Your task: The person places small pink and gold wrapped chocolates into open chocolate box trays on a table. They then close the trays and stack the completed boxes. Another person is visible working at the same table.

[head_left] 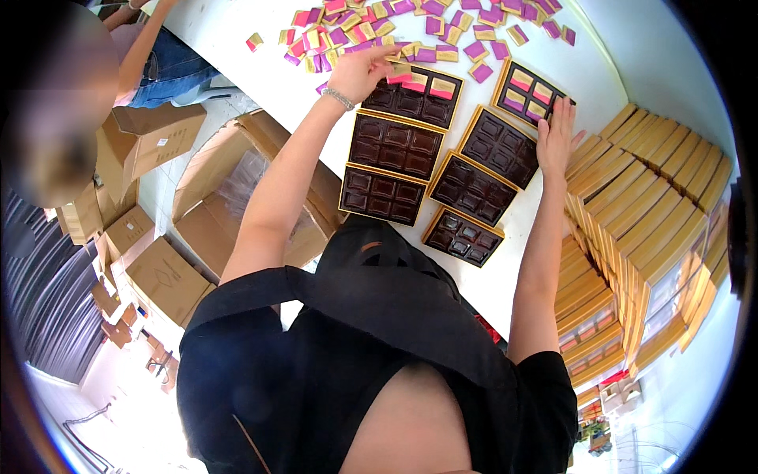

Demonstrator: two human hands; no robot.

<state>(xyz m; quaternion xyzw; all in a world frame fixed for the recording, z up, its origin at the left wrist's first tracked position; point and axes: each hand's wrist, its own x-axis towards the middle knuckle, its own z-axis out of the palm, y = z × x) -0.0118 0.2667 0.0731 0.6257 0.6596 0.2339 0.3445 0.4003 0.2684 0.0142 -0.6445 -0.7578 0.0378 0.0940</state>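
My left hand (359,75) is at the upper-left dark brown tray with gold edges (395,103). Its thumb and fingers close on a small pink-and-gold packet (399,74) over that tray's far row; the exact grip is partly hidden. Two similar packets (430,84) lie in the same row. With fingers stretched out, my right hand (558,136) rests against the right edge of another tray (503,97), whose compartments hold several pink, purple and gold packets (521,80). Closer to me stand more compartment trays (395,144) in two slanted columns, with no packets visible in them.
Loose packets (450,35) are scattered across the far part of the white table (260,75). High stacks of gold-edged boxes (639,205) rise at the right. Open cardboard cartons (209,221) stand left of the table. Another person's arm (146,47) is at the far left.
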